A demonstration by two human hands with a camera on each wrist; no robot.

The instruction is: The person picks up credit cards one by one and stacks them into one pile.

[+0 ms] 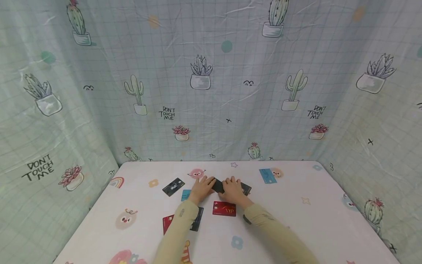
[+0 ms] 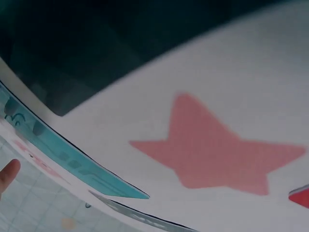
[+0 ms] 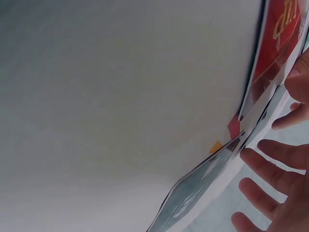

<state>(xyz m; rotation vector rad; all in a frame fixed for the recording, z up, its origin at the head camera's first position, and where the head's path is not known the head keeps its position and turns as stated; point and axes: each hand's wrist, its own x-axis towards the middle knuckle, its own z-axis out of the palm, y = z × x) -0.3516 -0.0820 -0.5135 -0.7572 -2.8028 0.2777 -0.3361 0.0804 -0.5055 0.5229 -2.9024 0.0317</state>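
Note:
A black card (image 1: 218,185) lies on the table between the two hands. My left hand (image 1: 201,190) is at its left edge, and my right hand (image 1: 232,191) is at its right edge. In the right wrist view the right hand's fingers are spread apart. Only one straight fingertip of the left hand shows in the left wrist view. A second black card (image 1: 245,189) is partly hidden behind the right hand. Beside the left wrist a blue card (image 1: 185,195) pokes out. A red VIP card (image 1: 224,208) lies just nearer than the hands.
A black VIP card (image 1: 173,187) lies to the left, and another blue card (image 1: 267,176) at the back right. Under the left forearm, a red card (image 1: 167,222) and a dark card (image 1: 196,220) are partly covered. A patterned curtain (image 1: 217,99) surrounds the white table (image 1: 277,227).

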